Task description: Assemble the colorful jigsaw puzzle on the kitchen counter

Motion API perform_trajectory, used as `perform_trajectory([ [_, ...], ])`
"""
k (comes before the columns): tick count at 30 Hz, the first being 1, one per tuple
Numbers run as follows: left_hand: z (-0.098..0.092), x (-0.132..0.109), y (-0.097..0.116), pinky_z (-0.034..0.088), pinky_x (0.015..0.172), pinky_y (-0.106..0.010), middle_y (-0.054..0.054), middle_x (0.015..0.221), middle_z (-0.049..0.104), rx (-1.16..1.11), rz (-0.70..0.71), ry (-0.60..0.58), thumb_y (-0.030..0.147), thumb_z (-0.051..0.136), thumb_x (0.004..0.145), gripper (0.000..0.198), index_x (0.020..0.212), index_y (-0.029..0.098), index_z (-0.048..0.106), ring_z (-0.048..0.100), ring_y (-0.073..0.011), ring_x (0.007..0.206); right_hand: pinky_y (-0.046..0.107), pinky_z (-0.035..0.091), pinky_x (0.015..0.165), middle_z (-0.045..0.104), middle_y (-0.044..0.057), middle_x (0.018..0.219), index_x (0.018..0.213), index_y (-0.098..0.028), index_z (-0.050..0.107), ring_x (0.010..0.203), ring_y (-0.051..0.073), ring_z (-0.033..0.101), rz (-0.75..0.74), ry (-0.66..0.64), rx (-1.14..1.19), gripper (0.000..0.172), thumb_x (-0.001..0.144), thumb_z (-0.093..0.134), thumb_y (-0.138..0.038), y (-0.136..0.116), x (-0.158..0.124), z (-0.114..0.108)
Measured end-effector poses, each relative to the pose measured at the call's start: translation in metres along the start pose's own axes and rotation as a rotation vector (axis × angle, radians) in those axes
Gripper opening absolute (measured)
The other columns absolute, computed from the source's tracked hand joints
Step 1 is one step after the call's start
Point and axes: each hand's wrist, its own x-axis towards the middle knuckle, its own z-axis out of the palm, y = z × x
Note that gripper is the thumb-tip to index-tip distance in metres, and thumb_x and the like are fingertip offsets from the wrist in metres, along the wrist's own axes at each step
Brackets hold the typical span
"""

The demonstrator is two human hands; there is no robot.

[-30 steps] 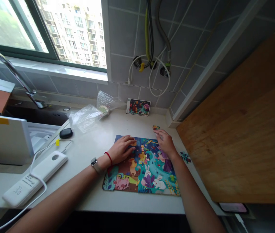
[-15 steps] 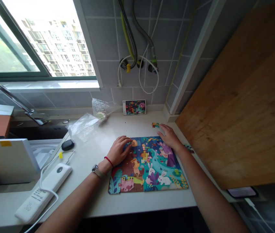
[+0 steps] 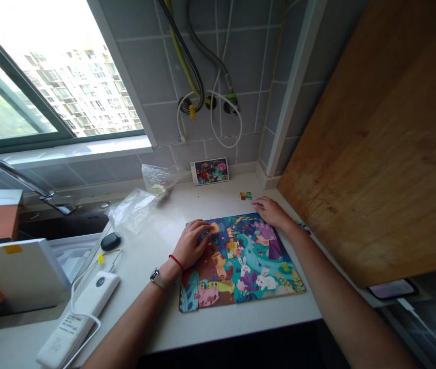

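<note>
A jigsaw puzzle (image 3: 256, 261) with colourful animals lies flat on the white counter, most of its pieces joined. My left hand (image 3: 194, 241) rests on its upper left part, fingers stretched out and holding nothing. My right hand (image 3: 272, 211) is at the puzzle's upper right edge. Its thumb and fingertips are drawn together, and I cannot make out what is between them. Just left of those fingertips lies a small loose puzzle piece (image 3: 246, 196). Another patterned piece (image 3: 304, 227) is partly hidden behind my right forearm.
A picture card (image 3: 210, 171) leans against the tiled wall. Crumpled clear plastic bags (image 3: 137, 207) lie left of it. A white power bank (image 3: 81, 318) with a cable and a black case (image 3: 110, 241) sit at the left. A wooden panel (image 3: 375, 154) rises on the right.
My right hand's fingers have gone from spread to drawn together near the puzzle's top edge. My left hand stays on the puzzle. The whole view has shifted and tilted slightly.
</note>
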Motion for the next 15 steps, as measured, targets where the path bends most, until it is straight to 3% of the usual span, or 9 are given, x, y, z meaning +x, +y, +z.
perform_trajectory([
  [3,0.0,0.0,0.001,0.054,0.104,-0.051,-0.012,0.12,0.073,-0.01,-0.005,0.001,0.029,0.05,0.104,0.027,0.118,0.023,0.072,0.064,-0.0283,0.118,0.031,0.056,0.086,0.077,0.008,0.098,0.094,-0.022,0.081,0.09,0.024,0.073,-0.029,-0.099,0.034,0.016,0.086,0.075,-0.035,-0.004,-0.009,-0.014],
  [7,0.001,0.001,0.002,0.054,0.104,-0.051,-0.011,0.119,0.074,-0.02,-0.009,-0.002,0.029,0.051,0.105,0.025,0.117,0.022,0.072,0.064,-0.0281,0.118,0.029,0.053,0.082,0.071,0.006,0.099,0.097,-0.024,0.079,0.094,0.026,0.069,-0.115,-0.301,0.012,0.045,0.06,0.095,-0.045,-0.021,-0.023,-0.022],
  [11,-0.001,0.001,0.004,0.054,0.103,-0.05,-0.011,0.119,0.074,-0.006,0.001,-0.01,0.028,0.051,0.105,0.025,0.117,0.022,0.072,0.063,-0.0281,0.118,0.031,0.05,0.08,0.068,0.006,0.098,0.093,-0.023,0.075,0.093,0.027,0.066,-0.073,-0.362,-0.067,0.049,0.056,0.097,-0.047,-0.038,-0.03,-0.019],
  [15,-0.002,0.001,0.006,0.053,0.104,-0.05,-0.011,0.121,0.073,0.003,0.012,-0.012,0.027,0.052,0.105,0.024,0.119,0.022,0.072,0.063,-0.0282,0.12,0.032,0.048,0.078,0.067,0.006,0.094,0.085,-0.023,0.07,0.092,0.028,0.065,-0.046,-0.348,-0.148,0.041,0.058,0.095,-0.042,-0.047,-0.033,-0.016],
])
